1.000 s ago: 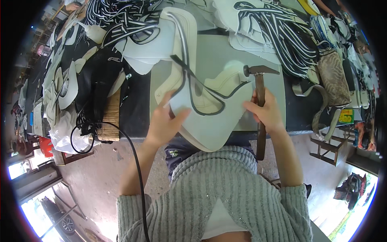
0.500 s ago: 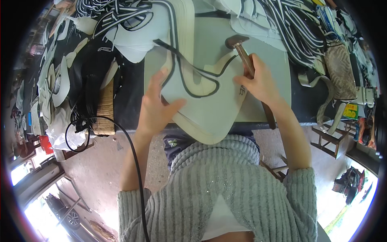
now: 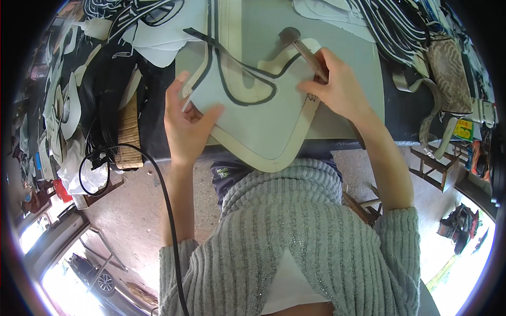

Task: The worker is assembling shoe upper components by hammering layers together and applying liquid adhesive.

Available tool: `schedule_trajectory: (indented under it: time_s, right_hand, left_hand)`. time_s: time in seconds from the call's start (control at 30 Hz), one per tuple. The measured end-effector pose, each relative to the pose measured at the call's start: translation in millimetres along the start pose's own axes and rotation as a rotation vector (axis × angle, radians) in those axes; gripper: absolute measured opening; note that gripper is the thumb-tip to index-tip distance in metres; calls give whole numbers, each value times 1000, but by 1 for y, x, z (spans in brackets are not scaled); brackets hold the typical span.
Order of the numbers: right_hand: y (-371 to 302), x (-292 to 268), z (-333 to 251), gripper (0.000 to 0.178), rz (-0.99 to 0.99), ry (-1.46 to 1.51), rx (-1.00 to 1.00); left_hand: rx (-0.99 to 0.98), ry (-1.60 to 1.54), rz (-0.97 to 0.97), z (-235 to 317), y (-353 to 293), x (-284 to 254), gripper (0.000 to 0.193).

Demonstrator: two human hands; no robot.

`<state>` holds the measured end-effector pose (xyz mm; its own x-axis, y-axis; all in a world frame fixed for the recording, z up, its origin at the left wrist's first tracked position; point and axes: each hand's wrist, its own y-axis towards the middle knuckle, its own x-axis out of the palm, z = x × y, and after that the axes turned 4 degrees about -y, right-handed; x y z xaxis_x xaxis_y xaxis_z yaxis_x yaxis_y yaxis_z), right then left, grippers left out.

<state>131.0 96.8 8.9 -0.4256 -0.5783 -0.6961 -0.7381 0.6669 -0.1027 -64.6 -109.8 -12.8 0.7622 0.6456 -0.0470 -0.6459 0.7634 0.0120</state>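
A large pale grey panel (image 3: 253, 131) with a cream border lies over the near edge of the table, its rounded end close to my body. A black trim strip (image 3: 227, 94) loops across its upper part, with one loose end sticking out to the left. My left hand (image 3: 190, 118) is at the panel's left edge, thumb and fingers spread apart; some fingertips are hidden by the edge. My right hand (image 3: 340, 87) is closed round the wooden handle of a hammer (image 3: 310, 57), its dark head pointing away to the upper left, and also rests on the panel's right side.
Under the panel is a grey-green board (image 3: 350, 58) on the dark table. White cut pieces (image 3: 155, 39) and striped strips (image 3: 390, 31) are piled behind on both sides. A black cable (image 3: 167, 205) hangs past my left arm. A patterned pouch (image 3: 448, 73) lies at right.
My left hand has shifted left and up along the panel's edge. The panel appears slightly higher in view, its cream border showing more widely. My right hand still holds the hammer.
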Motion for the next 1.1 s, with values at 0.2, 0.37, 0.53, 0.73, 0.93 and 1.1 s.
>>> schedule_trajectory:
  time_s: [0.2,0.37,0.53,0.73,0.93,1.1]
  right_hand:
    - [0,-2,-8,40,-46,-12,25]
    - [-1,-3,-7,41,-40,-82,25]
    - [0,-3,-9,42,-49,-66,49]
    - [2,-3,-6,41,-33,-99,-6]
    - [2,-4,-9,40,-3,-55,37]
    - [15,-10,5,38,87,-108,11]
  left_hand:
    - [-20,73,-31,1,0,-4,73]
    - [186,672,33,17,-9,9,73]
    - [672,785,-144,18,-20,29,61]
    - [563,834,-479,2,-36,52,52]
    - [630,860,-444,6,-32,56,44]
    - [744,823,-424,14,-9,64,35]
